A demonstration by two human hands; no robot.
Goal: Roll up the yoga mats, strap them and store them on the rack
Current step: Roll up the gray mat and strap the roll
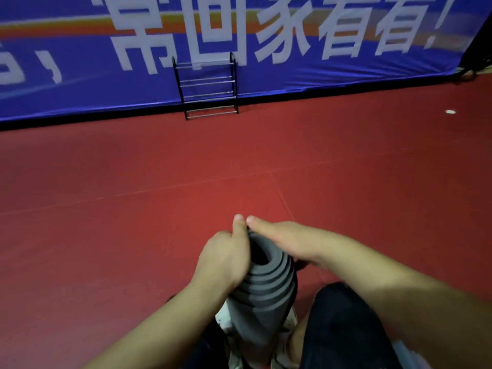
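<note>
Standing on end close to the person's body, the rolled grey yoga mat (269,283) shows its upper end to the camera, with the layers stepped like rings around a dark hollow. A dark trouser leg (343,323) is just to the right of it. Something whitish (223,318) lies at the foot of the roll, and I cannot tell what it is.

The left hand (223,259) grips the left side of the roll near the top, with the fingers curled round it and the thumb pointing up. The right hand (282,241) lies against the upper right edge of the roll. One straight digit reaches across and touches the left thumb. The other fingers are hidden behind the mat, so I cannot tell if this hand closes on it.

Beyond the hands there is the red floor (159,169), crossed by thin seam lines. A small white speck (450,112) lies far to the right. Well apart from the mat, a black rack (207,89) with metal bars stands at the far edge of the floor. It is against a blue banner (80,83) with large white characters.
</note>
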